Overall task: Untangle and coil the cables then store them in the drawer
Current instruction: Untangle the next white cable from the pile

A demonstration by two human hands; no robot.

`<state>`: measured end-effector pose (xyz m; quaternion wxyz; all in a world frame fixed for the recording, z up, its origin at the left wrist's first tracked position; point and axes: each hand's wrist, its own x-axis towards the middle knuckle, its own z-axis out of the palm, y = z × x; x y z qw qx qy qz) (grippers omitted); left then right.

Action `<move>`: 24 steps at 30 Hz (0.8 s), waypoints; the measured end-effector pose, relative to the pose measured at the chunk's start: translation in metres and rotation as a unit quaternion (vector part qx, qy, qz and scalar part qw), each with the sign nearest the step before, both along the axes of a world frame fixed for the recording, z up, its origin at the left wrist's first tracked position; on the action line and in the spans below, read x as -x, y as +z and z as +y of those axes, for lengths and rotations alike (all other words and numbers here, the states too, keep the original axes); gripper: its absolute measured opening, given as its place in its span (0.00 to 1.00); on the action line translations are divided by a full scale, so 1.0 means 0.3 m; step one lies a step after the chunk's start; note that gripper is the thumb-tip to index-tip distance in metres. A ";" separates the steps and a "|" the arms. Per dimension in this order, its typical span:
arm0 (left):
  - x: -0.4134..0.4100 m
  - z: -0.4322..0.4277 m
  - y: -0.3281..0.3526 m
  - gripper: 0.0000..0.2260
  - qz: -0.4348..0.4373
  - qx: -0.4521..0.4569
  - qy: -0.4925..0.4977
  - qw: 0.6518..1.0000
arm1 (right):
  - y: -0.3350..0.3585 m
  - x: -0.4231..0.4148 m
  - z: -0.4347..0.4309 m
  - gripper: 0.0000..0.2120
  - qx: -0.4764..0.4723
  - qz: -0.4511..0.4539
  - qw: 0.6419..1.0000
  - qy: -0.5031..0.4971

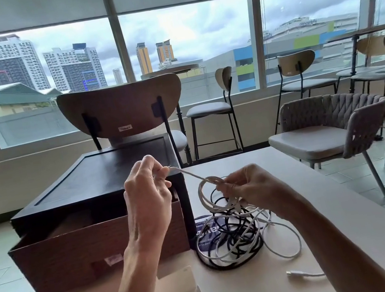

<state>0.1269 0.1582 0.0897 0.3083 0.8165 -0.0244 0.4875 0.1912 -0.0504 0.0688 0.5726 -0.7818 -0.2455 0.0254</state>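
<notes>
Two hands work a white cable [204, 196] above the desk [312, 202]. Its end is pinched in the left hand [148, 200], raised in front of the dark drawer unit [96, 188], and the line runs taut to the right hand [250, 187], whose fingers close around a few small loops of it. Below them a tangle of black and white cables [236, 238] lies on the desk, just beside the open wooden drawer [81, 253]. One loose white connector end [304, 274] lies nearer the person.
</notes>
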 end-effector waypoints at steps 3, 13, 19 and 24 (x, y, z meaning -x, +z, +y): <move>-0.005 -0.007 -0.007 0.06 0.013 0.024 0.004 1.000 | 0.001 0.006 -0.003 0.05 -0.003 -0.040 0.999 -0.021; -0.002 0.036 0.022 0.05 -0.026 0.143 0.025 0.989 | 0.061 0.046 -0.002 0.06 -0.125 -0.010 0.988 0.087; 0.002 0.033 0.030 0.06 -0.071 0.163 0.018 0.984 | 0.078 0.060 -0.018 0.06 -0.097 -0.012 0.987 0.124; 0.035 0.007 0.064 0.06 -0.077 0.269 -0.097 0.955 | 0.085 0.079 -0.005 0.09 -0.035 -0.065 0.987 0.144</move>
